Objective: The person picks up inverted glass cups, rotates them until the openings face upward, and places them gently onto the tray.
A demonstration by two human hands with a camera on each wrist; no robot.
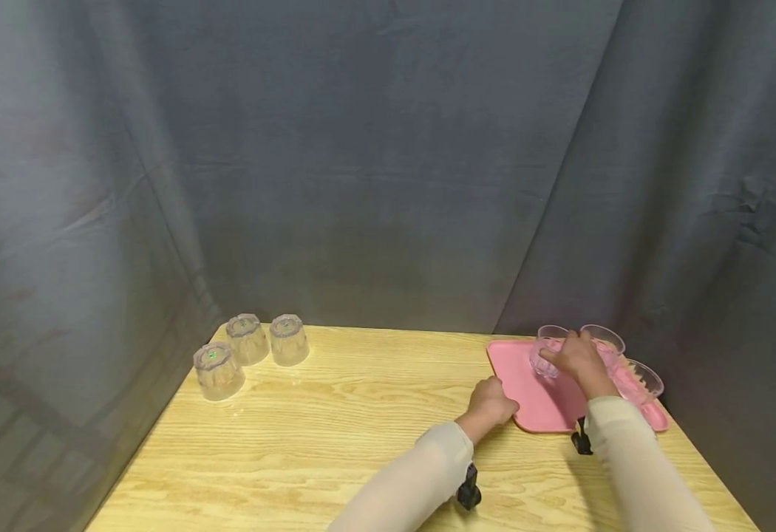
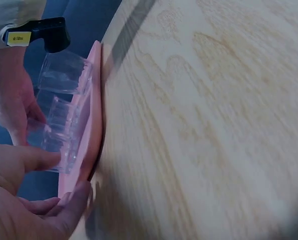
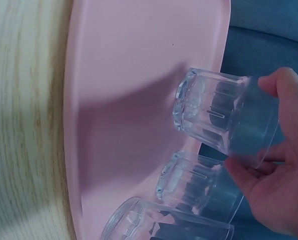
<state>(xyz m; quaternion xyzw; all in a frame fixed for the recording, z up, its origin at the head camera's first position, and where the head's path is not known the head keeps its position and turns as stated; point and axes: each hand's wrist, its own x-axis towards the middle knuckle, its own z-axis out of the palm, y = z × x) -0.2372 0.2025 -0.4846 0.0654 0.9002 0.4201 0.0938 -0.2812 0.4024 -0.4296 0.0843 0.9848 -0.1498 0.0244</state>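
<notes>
My right hand (image 1: 577, 362) holds a clear faceted plastic cup (image 3: 214, 112) near its rim, thumb on one side and fingers on the other. The cup is upright over the back part of a pink tray (image 1: 524, 399). Two more clear cups stand upright on the tray's right side: one (image 1: 604, 340) at the back, another (image 1: 646, 380) nearer the front. With my left hand (image 1: 491, 405) I grip the tray's rim at its front left corner. In the left wrist view the thumb (image 2: 43, 159) lies over the tray's edge and the fingers are at its outer side.
Three clear cups stand upside down at the table's far left corner: a front one (image 1: 219, 373), one behind it (image 1: 248, 341) and one to the right (image 1: 289, 341). Grey curtains (image 1: 361, 185) hang behind the wooden table (image 1: 295, 443) and along both sides.
</notes>
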